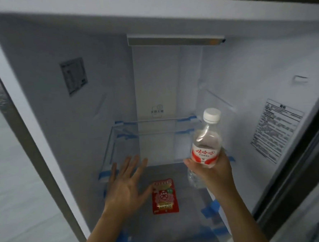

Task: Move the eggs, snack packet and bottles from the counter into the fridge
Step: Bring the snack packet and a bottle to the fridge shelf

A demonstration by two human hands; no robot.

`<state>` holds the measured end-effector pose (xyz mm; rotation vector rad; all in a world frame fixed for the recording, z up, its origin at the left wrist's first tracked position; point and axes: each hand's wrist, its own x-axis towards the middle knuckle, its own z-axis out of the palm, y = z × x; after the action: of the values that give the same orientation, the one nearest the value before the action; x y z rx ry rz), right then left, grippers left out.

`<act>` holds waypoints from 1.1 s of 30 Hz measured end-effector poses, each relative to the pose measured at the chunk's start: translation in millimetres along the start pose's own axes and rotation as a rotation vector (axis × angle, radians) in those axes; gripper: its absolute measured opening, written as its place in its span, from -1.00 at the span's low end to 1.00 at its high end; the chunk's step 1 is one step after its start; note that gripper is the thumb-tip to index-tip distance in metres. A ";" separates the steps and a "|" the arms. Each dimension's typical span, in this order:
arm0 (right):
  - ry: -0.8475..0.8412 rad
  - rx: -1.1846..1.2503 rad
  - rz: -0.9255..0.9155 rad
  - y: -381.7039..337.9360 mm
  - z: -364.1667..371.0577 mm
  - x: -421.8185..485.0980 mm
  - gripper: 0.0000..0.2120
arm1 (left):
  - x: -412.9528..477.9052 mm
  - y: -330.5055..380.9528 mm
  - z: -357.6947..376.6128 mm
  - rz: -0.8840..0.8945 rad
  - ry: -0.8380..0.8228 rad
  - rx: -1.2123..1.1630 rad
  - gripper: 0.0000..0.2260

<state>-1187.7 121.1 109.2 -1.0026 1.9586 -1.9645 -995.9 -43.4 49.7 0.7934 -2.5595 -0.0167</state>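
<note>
The fridge [41, 94] stands open in front of me, white inside. A red snack packet [164, 196] lies flat on the lower glass shelf [180, 230]. My right hand [212, 173] grips a clear water bottle [205, 142] with a white cap and red label, held upright in front of the upper glass shelf [156, 139]. My left hand [125, 184] hovers with fingers spread just left of the packet, holding nothing. No eggs are in view.
Blue tape strips [210, 209] hold the glass shelves at their corners. A printed label [275, 128] is stuck on the right inner wall and a smaller one [74, 76] on the left wall. A light bar [174, 40] runs across the back top.
</note>
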 end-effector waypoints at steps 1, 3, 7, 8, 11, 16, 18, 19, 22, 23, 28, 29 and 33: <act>-0.010 -0.013 -0.010 -2.0 3.2 11.9 -0.49 | 0.5 -0.6 2.3 0.000 -0.018 0.021 -0.32; -0.024 -0.021 -0.009 -3.2 8.9 36.7 -0.52 | 0.3 -0.6 6.2 0.010 -0.043 0.072 -0.32; -0.004 0.012 0.029 4.0 21.1 80.5 -0.53 | 0.5 -3.7 9.2 0.015 -0.088 0.128 -0.23; 0.005 0.019 0.033 8.2 23.8 89.4 -0.54 | 0.4 -4.9 10.3 0.018 -0.096 0.133 -0.22; 0.003 0.033 0.050 16.6 29.8 110.5 -0.56 | 1.0 -5.6 11.3 0.013 -0.143 0.132 -0.23; 0.020 0.030 0.088 30.5 31.0 134.5 -0.51 | 3.6 -3.6 9.3 -0.028 -0.211 0.158 -0.26; 0.056 0.052 0.118 34.8 31.4 140.7 -0.48 | 3.2 -1.9 7.6 -0.044 -0.233 0.169 -0.27; 0.062 0.060 0.128 36.0 32.2 142.7 -0.47 | 2.6 -1.7 7.1 -0.048 -0.232 0.161 -0.28; -0.002 0.005 0.102 38.2 34.8 147.4 -0.50 | 1.0 -1.2 6.4 -0.060 -0.201 0.121 -0.32; -0.031 -0.011 0.085 37.3 34.8 147.7 -0.50 | 1.1 -0.5 5.9 -0.063 -0.190 0.110 -0.35; -0.042 -0.225 -0.007 57.3 27.5 134.6 -0.30 | 16.1 -0.3 1.7 -0.090 -0.131 0.075 -0.47; -0.018 -0.276 -0.021 67.0 27.1 129.3 -0.25 | 20.3 -0.5 1.5 -0.097 -0.139 0.087 -0.46; 0.048 -0.375 -0.061 84.3 29.3 123.9 -0.27 | 27.9 3.4 3.4 -0.126 -0.176 0.135 -0.41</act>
<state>-1291.1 17.1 66.7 -1.1159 2.4096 -1.6970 -1019.5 -56.0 58.9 1.0461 -2.6930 0.0485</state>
